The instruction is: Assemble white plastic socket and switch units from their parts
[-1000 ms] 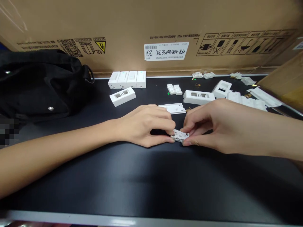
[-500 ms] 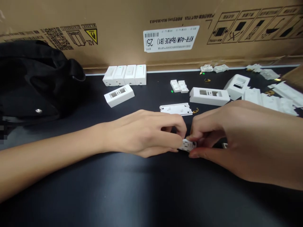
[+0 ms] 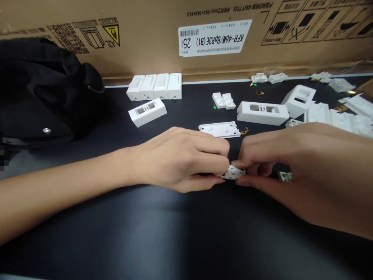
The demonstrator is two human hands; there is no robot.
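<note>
Between my two hands is a small white plastic part with slots and holes, low over the black surface. My left hand is closed on its left end, fingers curled over it. The thumb and fingertips of my right hand pinch the right end. Both hands cover much of the part. Just beyond them lies a flat white base plate, with a small brass contact piece at its right end. Another small white part shows partly under my right hand.
White switch units stand in a row by the cardboard box. White housings and small white pieces lie in front. More plastic parts are piled at right. A black bag sits at left.
The view has shifted slightly, so the table items appear higher. Both hands still grip the small white part, and the left fingers have closed further over it.
</note>
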